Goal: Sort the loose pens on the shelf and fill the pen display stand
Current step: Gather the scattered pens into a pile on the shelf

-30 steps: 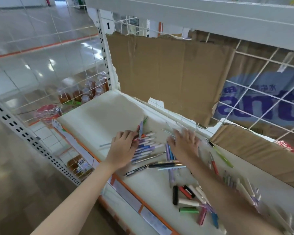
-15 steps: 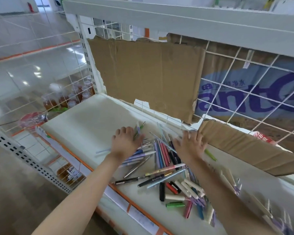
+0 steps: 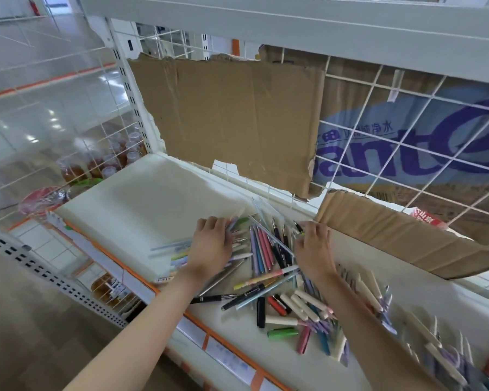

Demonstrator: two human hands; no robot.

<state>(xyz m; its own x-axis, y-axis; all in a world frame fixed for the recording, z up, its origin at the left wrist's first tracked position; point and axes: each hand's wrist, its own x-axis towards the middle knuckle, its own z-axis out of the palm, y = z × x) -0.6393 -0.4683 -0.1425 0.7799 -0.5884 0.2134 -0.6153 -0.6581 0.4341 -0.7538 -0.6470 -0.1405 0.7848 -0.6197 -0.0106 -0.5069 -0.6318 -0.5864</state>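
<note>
Nearest us, along the front edge of the white metal shelf w/ its orange price strip, loose caps and stubby markers lie scattered: a green cap, a black cap, cream marker barrels crossing each other. Just behind, a long black pen points twd the front edge. Mid-shelf now: left hand lies palm-down, fingers gently bent over a fan of pastel pens, prob. to pin them so they don't roll. Right hand also palm-down, fingertips on dark pens near the back edge; pinching or only pressing, can't tell. Between the hands, a row of pink, blue and purple pens lies parallel, looks like a sorted batch. Behind, a torn brown cardboard sheet leans on the white wire back grid. No pen display stand in view.
</note>
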